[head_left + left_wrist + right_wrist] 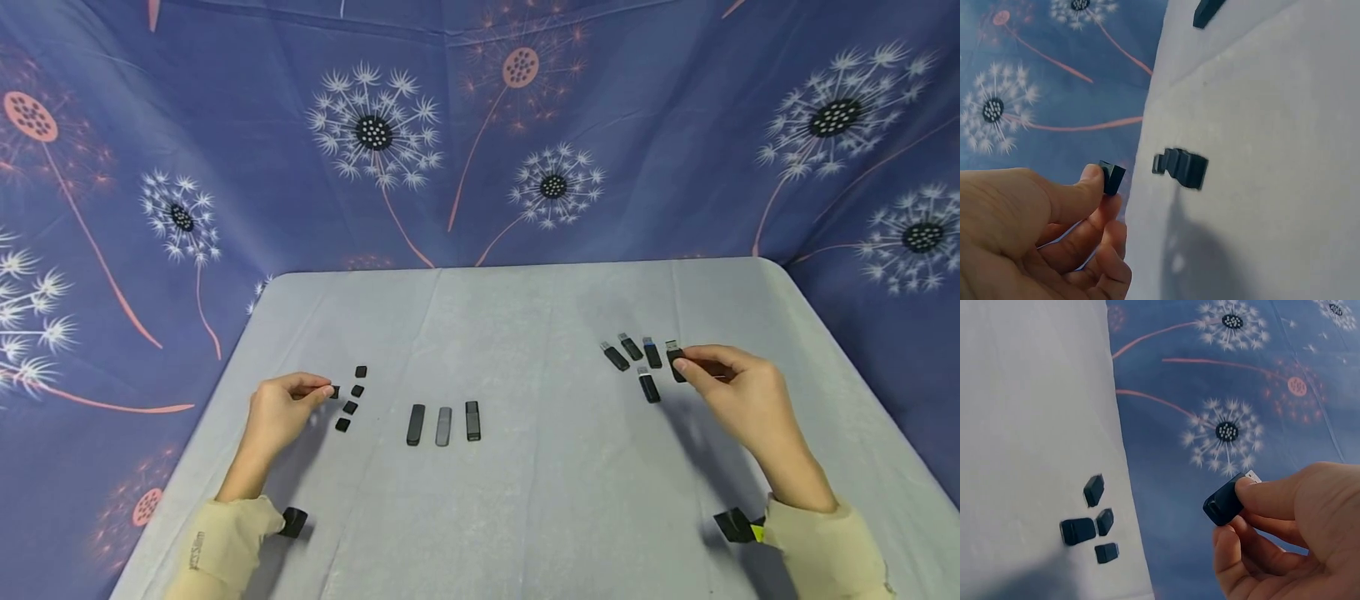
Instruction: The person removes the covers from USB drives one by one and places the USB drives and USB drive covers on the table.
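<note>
On the left of the head view, my left hand (281, 412) pinches a small black cap (1113, 178) between thumb and fingertips. Several like caps (350, 407) lie in a slanting row just right of that hand. At the right, my right hand (738, 400) pinches a black USB stick (1225, 501) by its sides, its metal plug bare and pointing away from me in the head view. Several uncapped black USB sticks (648, 386) lie close by, left of this hand. Both held pieces look lifted off the table.
Three sticks stand in a row mid-table: a black one (416, 425), a grey one (443, 427) and another dark one (472, 421), with no plugs showing. A pale cloth covers the table (525, 517). Behind it hangs a blue dandelion-print cloth (450, 125).
</note>
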### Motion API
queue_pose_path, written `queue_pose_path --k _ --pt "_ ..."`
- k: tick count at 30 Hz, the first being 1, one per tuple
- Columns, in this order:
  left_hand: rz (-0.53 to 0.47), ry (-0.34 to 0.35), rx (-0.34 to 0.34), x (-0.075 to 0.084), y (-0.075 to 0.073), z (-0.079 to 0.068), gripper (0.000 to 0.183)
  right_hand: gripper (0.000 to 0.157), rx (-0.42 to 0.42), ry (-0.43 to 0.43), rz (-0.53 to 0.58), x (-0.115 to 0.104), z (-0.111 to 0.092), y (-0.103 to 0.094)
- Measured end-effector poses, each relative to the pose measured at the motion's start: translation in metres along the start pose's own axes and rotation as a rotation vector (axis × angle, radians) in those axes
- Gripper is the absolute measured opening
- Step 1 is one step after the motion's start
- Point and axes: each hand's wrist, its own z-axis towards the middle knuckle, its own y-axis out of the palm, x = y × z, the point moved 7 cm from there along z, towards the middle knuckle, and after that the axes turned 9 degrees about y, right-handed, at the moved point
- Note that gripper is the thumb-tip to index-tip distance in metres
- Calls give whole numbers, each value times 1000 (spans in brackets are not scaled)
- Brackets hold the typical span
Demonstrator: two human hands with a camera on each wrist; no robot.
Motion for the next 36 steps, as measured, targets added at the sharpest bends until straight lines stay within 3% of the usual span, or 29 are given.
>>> queue_pose_path --k 11,20,36 --pt "-6 -29 -79 -18 15 16 17 24 -8 46 -57 19 9 -5" --pt "30 4 -58 -20 19 26 14 24 -3 69 -75 30 12 -5" --pt "49 45 -81 -20 28 43 11 27 -6 105 -94 39 16 -6"
